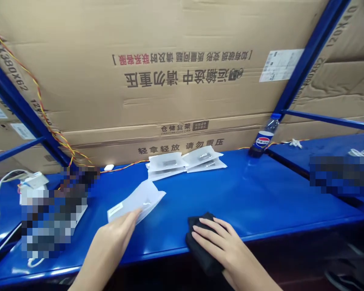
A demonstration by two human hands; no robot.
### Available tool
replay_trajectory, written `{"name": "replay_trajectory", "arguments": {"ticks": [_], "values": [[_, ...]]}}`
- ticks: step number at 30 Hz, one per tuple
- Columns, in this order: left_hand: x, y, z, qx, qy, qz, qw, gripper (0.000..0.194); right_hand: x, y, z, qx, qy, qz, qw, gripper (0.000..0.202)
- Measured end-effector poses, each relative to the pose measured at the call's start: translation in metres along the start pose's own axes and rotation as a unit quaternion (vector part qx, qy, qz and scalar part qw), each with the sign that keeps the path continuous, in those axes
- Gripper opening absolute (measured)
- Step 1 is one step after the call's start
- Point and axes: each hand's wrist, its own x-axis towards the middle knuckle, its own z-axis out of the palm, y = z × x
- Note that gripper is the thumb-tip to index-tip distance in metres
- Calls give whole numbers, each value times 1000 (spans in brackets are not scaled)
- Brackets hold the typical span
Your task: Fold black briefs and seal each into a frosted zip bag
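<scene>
Near the front left of the blue tabletop, my left hand (pixel 119 228) pinches the lower edge of a white translucent packet (pixel 147 194) that carries a small label. My right hand (pixel 218 240) lies over a folded black cloth (pixel 202 250) at the table's front edge, its fingers spread across the top and the thumb hidden. Several similar white packets (pixel 166 162) are grouped at the back, against the cardboard.
The blue table (pixel 248 194) backs onto large cardboard boxes (pixel 157 36) between blue metal posts. A dark drink bottle (pixel 263 139) leans at the back right. White cables and a white device (pixel 34 186) are at the left. Both sides have pixelated patches.
</scene>
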Motion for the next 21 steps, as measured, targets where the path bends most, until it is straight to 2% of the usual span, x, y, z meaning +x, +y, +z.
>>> {"name": "replay_trajectory", "arguments": {"ticks": [2, 3, 4, 5, 7, 8, 9, 10, 11, 12, 13, 15, 17, 18, 19, 21], "values": [[9, 19, -6, 0, 7, 34, 999, 37, -3, -2, -6, 72, 69, 62, 993, 59], [15, 28, -8, 1, 1, 51, 999, 41, -1, -2, -11, 112, 120, 128, 978, 51], [22, 36, -10, 2, -14, 67, 998, 45, 2, -1, -15, 148, 182, 212, 949, 41], [29, 43, -11, 5, -39, 80, 996, 48, 7, 0, -21, 182, 252, 303, 901, 36], [44, 54, -13, 5, -95, 94, 991, 50, 20, 2, -30, 265, 371, 442, 773, 50], [51, 58, -13, 1, -117, 99, 988, 49, 26, 2, -34, 319, 402, 474, 715, 59], [57, 63, -13, -7, -130, 100, 986, 48, 32, 1, -37, 376, 413, 481, 675, 67], [62, 67, -12, -18, -133, 99, 986, 48, 37, -1, -39, 424, 412, 471, 655, 73], [67, 71, -11, -34, -131, 96, 986, 49, 40, -4, -40, 450, 407, 451, 655, 76], [70, 76, -10, -52, -127, 92, 986, 52, 42, -9, -39, 442, 413, 428, 671, 77], [73, 82, -9, -71, -124, 89, 986, 56, 43, -14, -38, 406, 426, 398, 703, 73], [78, 92, -8, -116, -124, 81, 982, 65, 42, -22, -34, 291, 437, 288, 801, 49], [82, 101, -8, -176, -126, 69, 974, 70, 41, -25, -29, 171, 374, 99, 906, 35], [84, 105, -7, -206, -124, 64, 969, 70, 41, -24, -27, 121, 323, -2, 939, 36], [85, 107, -7, -232, -118, 61, 964, 70, 42, -21, -25, 77, 276, -85, 954, 40], [86, 108, -3, -264, -105, 63, 957, 71, 45, -12, -21, 10, 227, -177, 958, 43]]}}
